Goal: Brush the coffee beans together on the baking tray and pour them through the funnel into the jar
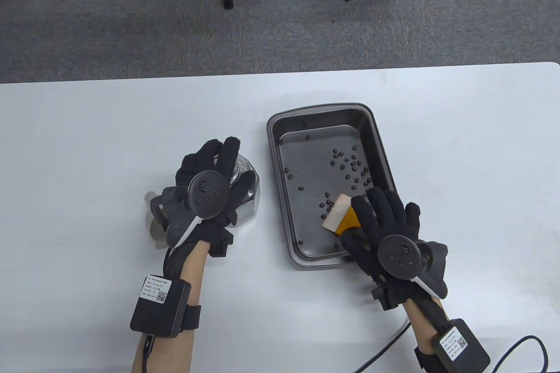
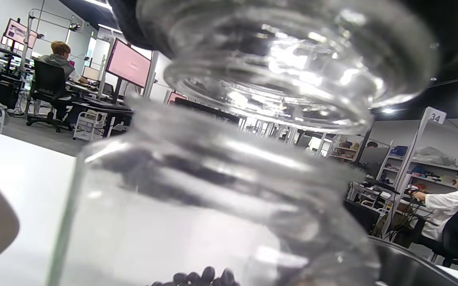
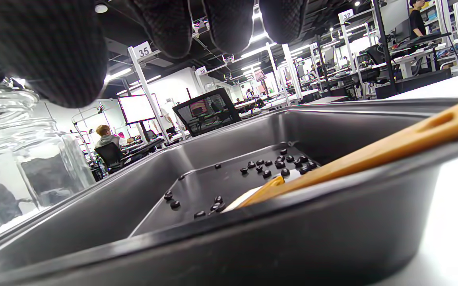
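While the right hand (image 1: 385, 233) grasps the brush (image 1: 340, 214), bristles down among coffee beans (image 1: 350, 165) in the baking tray (image 1: 280, 163), the left hand (image 1: 210, 189) grips the jar (image 2: 213, 190).

The left hand (image 1: 214, 185) covers most of the jar (image 1: 245, 191), so its mouth can't be seen. The right hand (image 1: 385, 233) hides the brush (image 1: 341, 215) handle from above. In the left wrist view the jar is blurred.
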Demonstrator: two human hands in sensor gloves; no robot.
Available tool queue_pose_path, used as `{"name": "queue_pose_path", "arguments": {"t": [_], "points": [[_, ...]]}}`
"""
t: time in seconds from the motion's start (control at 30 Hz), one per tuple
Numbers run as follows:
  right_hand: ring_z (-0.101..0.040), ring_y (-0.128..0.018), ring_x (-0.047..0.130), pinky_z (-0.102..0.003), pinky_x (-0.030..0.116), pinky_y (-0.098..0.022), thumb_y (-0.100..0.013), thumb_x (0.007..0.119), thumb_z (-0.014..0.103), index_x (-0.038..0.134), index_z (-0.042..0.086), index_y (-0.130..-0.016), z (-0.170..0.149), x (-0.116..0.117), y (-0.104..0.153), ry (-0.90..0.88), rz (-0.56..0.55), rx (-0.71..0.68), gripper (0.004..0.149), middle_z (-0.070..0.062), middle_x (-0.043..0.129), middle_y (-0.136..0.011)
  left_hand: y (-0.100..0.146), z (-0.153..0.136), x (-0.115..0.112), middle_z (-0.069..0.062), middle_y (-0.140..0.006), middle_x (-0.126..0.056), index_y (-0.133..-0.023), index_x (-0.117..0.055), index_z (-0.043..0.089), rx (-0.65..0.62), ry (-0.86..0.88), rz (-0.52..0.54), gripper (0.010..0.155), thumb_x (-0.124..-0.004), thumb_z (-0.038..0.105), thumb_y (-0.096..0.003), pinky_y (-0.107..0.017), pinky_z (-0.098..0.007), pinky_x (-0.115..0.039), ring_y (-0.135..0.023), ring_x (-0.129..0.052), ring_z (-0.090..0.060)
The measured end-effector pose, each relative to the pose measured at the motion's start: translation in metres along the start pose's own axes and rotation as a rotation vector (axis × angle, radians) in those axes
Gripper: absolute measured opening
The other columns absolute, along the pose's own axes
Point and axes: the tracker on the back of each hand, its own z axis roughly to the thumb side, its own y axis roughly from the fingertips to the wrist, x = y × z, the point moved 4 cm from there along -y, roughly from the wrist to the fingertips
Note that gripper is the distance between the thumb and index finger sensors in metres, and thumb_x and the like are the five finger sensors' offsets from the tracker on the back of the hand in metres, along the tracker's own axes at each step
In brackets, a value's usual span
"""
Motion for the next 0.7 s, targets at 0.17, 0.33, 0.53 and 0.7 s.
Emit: {"name": "queue_pose_path", "arguments": {"t": [0.17,0.33,0.53,0.7], "points": [[-0.038,-0.109,0.049,-0.068,0.036,-0.074,-0.039,0.081,0.068,0.053,0.037,-0.105,-0.001,0.001,0.000,0.001,0.007,0.003,0.078,-0.006,0.050,-0.118,0.011,0.002,0.014,0.004,-0.115,-0.065,-0.107,-0.053,0.047,-0.032,-0.010,0.038,0.076,-0.080,0.070,-0.0396,-0.080,-0.049,-0.062,-0.095,-0.071,-0.027],[-0.038,-0.109,0.049,-0.068,0.036,-0.073,-0.039,0.081,0.068,0.054,0.037,-0.105,-0.001,0.001,0.001,-0.009,0.014,0.005,0.078,-0.006,0.050,-0.118,0.024,0.005,0.024,0.003,-0.115,-0.066,-0.106,-0.054,0.046,-0.053,-0.026,0.055,0.075,-0.080,0.070,-0.0397,-0.079,-0.050,-0.063,-0.094,-0.072,-0.028],[-0.039,-0.109,0.049,-0.068,0.036,-0.073,-0.039,0.081,0.068,0.053,0.037,-0.105,0.003,0.000,0.004,-0.004,0.009,-0.008,0.078,-0.006,0.050,-0.119,0.044,0.008,0.029,0.003,-0.114,-0.066,-0.106,-0.055,0.046,-0.074,-0.021,0.071,0.075,-0.080,0.070,-0.0398,-0.078,-0.051,-0.063,-0.093,-0.072,-0.028],[-0.039,-0.109,0.049,-0.069,0.036,-0.073,-0.039,0.080,0.068,0.053,0.037,-0.105,0.007,-0.001,0.006,-0.013,0.005,-0.021,0.078,-0.006,0.050,-0.119,0.064,0.010,0.024,0.003,-0.114,-0.066,-0.106,-0.056,0.046,-0.086,-0.020,0.069,0.075,-0.080,0.070,-0.0398,-0.078,-0.051,-0.064,-0.093,-0.073,-0.028]]}}
